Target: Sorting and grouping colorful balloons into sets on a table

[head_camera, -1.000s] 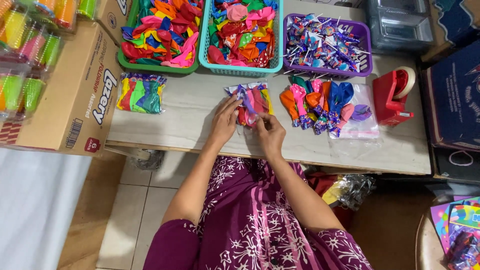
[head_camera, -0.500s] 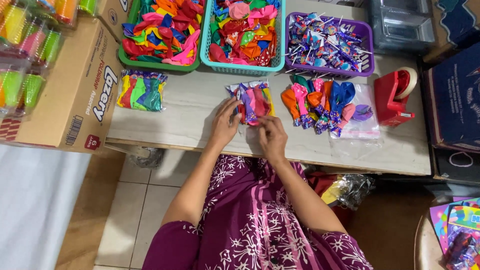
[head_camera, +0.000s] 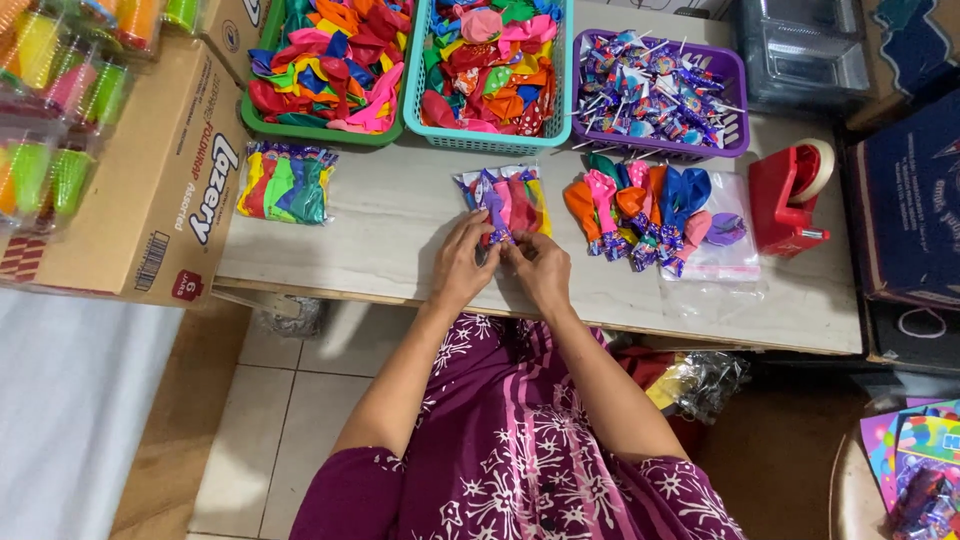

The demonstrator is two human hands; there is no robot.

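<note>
The clear packet of balloons (head_camera: 505,200) lay near the middle of the frame on the pale table (head_camera: 400,215), its lower end pinched between both hands. Going left to right: a finished packet (head_camera: 285,183) sat at left, then the left hand (head_camera: 465,262), fingers closed on the packet's mouth, then the right hand (head_camera: 537,268), likewise clamped there. Loose balloons (head_camera: 635,205) and a red tape dispenser (head_camera: 790,200) lay further right. Sealing it well likely meant keeping the fold flat and tight.
</note>
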